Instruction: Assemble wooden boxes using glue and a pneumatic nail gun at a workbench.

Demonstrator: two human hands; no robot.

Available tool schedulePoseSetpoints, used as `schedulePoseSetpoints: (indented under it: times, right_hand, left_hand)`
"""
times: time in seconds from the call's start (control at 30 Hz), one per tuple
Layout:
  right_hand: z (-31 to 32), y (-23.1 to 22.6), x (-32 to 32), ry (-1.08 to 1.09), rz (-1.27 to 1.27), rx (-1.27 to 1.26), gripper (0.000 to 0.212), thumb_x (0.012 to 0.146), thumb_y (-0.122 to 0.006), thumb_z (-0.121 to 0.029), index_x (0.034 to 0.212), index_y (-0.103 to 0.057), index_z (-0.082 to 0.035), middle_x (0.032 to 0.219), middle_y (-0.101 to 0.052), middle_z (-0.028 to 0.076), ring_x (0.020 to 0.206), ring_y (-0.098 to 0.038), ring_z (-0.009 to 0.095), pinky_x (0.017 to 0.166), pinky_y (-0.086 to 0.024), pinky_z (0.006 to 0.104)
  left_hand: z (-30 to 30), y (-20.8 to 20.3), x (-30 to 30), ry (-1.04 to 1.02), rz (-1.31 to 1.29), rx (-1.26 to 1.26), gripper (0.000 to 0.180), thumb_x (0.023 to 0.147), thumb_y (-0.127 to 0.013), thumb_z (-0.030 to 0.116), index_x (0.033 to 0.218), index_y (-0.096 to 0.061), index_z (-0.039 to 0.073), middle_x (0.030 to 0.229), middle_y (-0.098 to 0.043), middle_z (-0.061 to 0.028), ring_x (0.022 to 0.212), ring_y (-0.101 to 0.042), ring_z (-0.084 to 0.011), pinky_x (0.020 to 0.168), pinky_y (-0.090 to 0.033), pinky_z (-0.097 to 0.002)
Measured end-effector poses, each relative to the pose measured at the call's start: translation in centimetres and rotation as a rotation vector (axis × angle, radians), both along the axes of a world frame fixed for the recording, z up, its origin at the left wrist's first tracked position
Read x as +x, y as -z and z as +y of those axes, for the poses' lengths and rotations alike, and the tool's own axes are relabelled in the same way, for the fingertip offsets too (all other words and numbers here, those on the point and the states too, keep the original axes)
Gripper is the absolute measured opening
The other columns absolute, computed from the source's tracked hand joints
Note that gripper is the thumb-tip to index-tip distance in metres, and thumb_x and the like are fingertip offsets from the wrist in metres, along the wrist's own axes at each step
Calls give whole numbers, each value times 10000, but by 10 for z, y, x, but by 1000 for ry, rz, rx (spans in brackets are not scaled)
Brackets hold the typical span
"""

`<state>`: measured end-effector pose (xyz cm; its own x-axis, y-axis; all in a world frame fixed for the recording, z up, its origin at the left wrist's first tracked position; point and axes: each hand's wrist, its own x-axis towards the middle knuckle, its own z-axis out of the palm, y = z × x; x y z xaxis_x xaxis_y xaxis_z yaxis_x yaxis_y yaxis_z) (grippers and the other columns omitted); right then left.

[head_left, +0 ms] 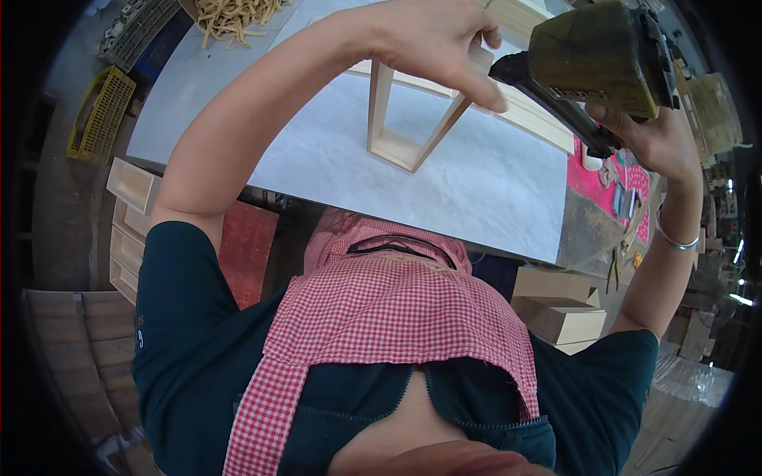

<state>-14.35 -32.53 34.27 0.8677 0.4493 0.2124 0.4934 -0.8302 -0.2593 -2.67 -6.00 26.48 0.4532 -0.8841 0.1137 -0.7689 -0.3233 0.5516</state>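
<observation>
My left hand (pixel 436 47) is closed over the far upper end of a narrow, light wooden frame (pixel 438 133). The frame stands on a white marbled table (pixel 492 194), its open middle showing the tabletop. Raised at the right, a worn, dark yellowish nail gun (pixel 591 59) is gripped by my right hand (pixel 655 143). The tool's black nose points left, close to my left fingers and the frame's upper corner; whether it touches the wood I cannot tell.
Pale wooden strips (pixel 532 115) lie along the table's far right. A bowl of tan strips (pixel 234 17) sits far left. Beyond the left edge are a yellow crate (pixel 101 115) and stacked wooden boxes (pixel 131 186). Pink cloth (pixel 587 190) and pliers (pixel 612 271) are at right.
</observation>
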Motion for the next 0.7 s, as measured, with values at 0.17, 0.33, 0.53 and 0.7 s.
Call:
schedulePoseSetpoints:
  times: [0.17, 0.33, 0.53, 0.7]
  right_hand:
    - [-3, 2, 4, -29, 40, 53, 444, 838, -824, -172, 1200, -630, -2, 1005, -748, 147, 857, -747, 249, 696, -617, 316]
    - [-3, -1, 4, 45, 102, 61, 427, 840, -821, -159, 1196, -643, -3, 993, -751, 141, 851, -749, 240, 705, -618, 307]
    - [-17, -6, 10, -3, 12, 16, 426, 856, -808, -290, 1142, -677, -3, 868, -731, 108, 684, -669, 193, 601, -517, 280]
    - [-15, -12, 13, 47, 96, 78, 478, 868, -798, -422, 1086, -701, -8, 746, -703, 75, 499, -549, 138, 481, -389, 261]
  left_hand:
    - [-7, -1, -7, -86, -86, -36, 705, 767, -666, 355, 1254, -516, -132, 1054, -654, -281, 889, -635, -375, 784, -538, -429]
    - [-10, -8, -16, -122, -92, 78, 763, 800, -616, 358, 1337, -418, -146, 1144, -624, -332, 981, -634, -430, 842, -539, -476]
    - [-17, -7, -17, -174, -109, 96, 758, 808, -583, 323, 1352, -381, -165, 1165, -612, -348, 1004, -629, -452, 862, -538, -501]
    - [-18, -6, -17, -195, -118, 91, 753, 812, -561, 312, 1356, -370, -173, 1184, -594, -364, 1013, -624, -454, 869, -536, -506]
